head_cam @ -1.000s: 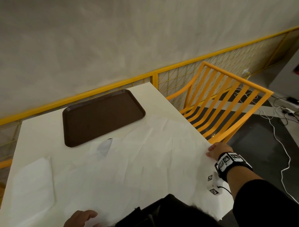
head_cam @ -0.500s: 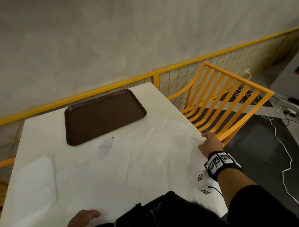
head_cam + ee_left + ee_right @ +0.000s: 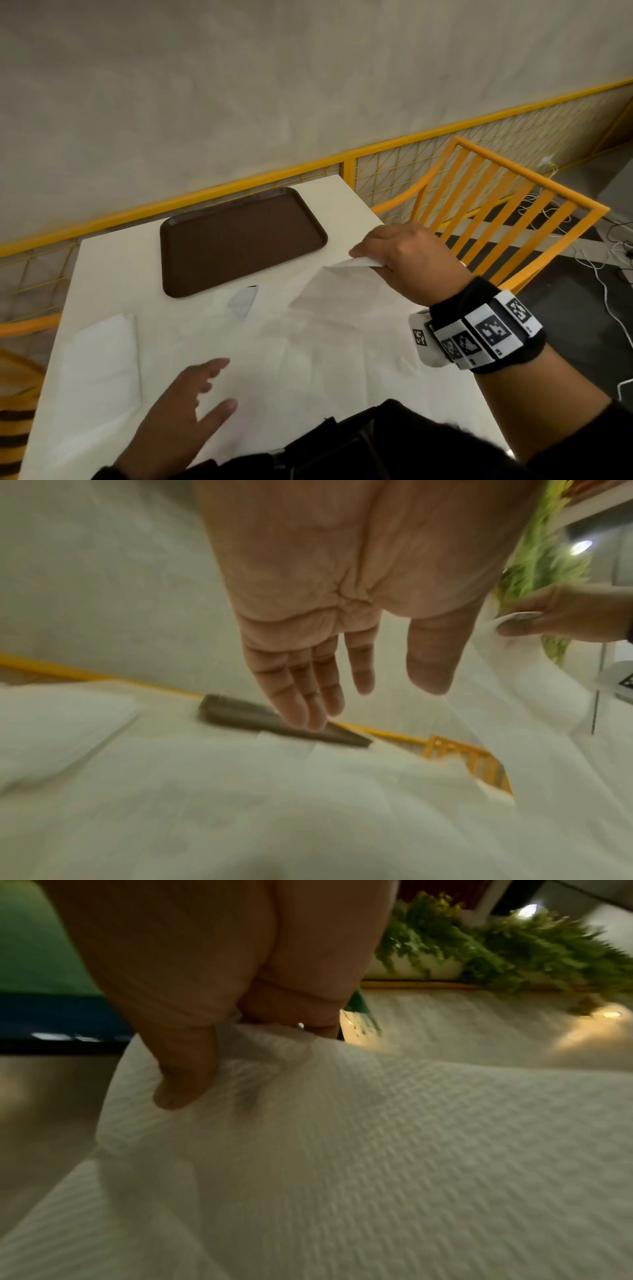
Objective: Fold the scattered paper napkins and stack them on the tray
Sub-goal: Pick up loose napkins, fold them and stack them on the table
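Several white paper napkins (image 3: 274, 346) lie spread flat over the white table (image 3: 346, 202). My right hand (image 3: 376, 260) pinches the far corner of one napkin (image 3: 342, 291) and holds it lifted off the table, to the right of the brown tray (image 3: 239, 240). In the right wrist view, thumb and fingers (image 3: 185, 1074) clamp that napkin (image 3: 377, 1150). My left hand (image 3: 191, 397) hovers over the near napkins with its fingers spread and holds nothing; its palm (image 3: 342, 588) faces down. A folded napkin (image 3: 102, 359) lies at the left. The tray is bare.
A yellow slatted chair (image 3: 496, 212) stands at the table's right side. A yellow wire railing (image 3: 239, 185) runs behind the table along the wall. White cables (image 3: 613, 301) trail on the dark floor at the right.
My right hand moved from the table's right edge toward the tray, pinched a napkin corner and lifted it. My left hand came forward from the near edge and opened over the napkins.
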Demonstrator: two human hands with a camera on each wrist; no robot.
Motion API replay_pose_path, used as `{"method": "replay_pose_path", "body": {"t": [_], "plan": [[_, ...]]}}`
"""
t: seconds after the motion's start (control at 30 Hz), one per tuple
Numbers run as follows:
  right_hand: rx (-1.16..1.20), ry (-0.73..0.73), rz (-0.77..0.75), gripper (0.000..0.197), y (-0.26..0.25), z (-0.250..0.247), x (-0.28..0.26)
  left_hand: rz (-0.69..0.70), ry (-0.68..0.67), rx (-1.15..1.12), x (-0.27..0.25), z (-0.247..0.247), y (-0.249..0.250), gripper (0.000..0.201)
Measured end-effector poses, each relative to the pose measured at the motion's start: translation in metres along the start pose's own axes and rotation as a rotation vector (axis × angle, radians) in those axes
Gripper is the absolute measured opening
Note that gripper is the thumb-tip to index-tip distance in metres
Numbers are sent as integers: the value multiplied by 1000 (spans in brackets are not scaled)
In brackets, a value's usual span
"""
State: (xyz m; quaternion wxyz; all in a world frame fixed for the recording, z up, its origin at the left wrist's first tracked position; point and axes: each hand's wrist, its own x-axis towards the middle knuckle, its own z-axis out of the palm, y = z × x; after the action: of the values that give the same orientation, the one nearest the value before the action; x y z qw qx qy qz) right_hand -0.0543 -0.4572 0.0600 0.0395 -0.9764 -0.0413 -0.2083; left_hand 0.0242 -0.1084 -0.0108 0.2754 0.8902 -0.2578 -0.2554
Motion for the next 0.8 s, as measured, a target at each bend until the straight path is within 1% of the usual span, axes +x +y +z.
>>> {"method": "replay_pose_path", "body": {"t": [0.03, 0.07, 0.13, 0.17, 0.23, 0.27, 0.33, 0.4, 0.43, 0.5, 0.53, 0.57, 0.63, 0.67, 0.7, 0.73, 0.77, 0.8], "plan": [[-7, 15, -60, 21, -10, -6, 10, 47, 64, -44, 2, -9, 19, 61], [-5, 21, -119, 21, -21, -10, 19, 87, 145, -78, 3, -18, 31, 68], [13, -25, -216, 23, -43, -15, 37, 228, 260, -68, 9, -35, 54, 85], [27, -52, -254, 24, -54, -17, 45, 273, 284, -50, 11, -44, 65, 90], [82, -59, -319, 26, -73, -19, 58, 301, 289, -38, 15, -53, 81, 95], [105, -45, -347, 25, -82, -19, 62, 296, 275, -24, 17, -55, 86, 90], [125, 4, -389, 14, -94, -19, 69, 289, 275, 15, 22, -56, 91, 66], [153, 42, -374, 11, -102, -19, 70, 267, 327, 2, 27, -56, 88, 40], [174, 52, -353, 10, -104, -18, 69, 248, 344, -51, 28, -57, 85, 32], [210, 43, -334, 9, -107, -16, 64, 223, 365, -202, 27, -59, 78, 28], [250, -12, -328, 13, -109, -14, 59, 217, 367, -277, 27, -60, 74, 29], [328, -110, -301, 21, -110, -13, 54, 208, 361, -328, 27, -61, 71, 29], [590, -319, -181, 42, -111, -10, 46, 207, 320, -353, 25, -64, 66, 26], [689, -322, -133, 46, -110, -5, 45, 219, 291, -341, 24, -65, 63, 24], [730, -262, -100, 47, -109, 1, 44, 239, 258, -323, 23, -66, 62, 22], [693, -185, -84, 47, -107, 9, 46, 263, 216, -306, 22, -68, 62, 23], [628, -151, -71, 46, -104, 18, 47, 290, 173, -291, 20, -69, 63, 25], [572, -167, -59, 47, -102, 26, 49, 314, 139, -280, 18, -71, 64, 28]]}}
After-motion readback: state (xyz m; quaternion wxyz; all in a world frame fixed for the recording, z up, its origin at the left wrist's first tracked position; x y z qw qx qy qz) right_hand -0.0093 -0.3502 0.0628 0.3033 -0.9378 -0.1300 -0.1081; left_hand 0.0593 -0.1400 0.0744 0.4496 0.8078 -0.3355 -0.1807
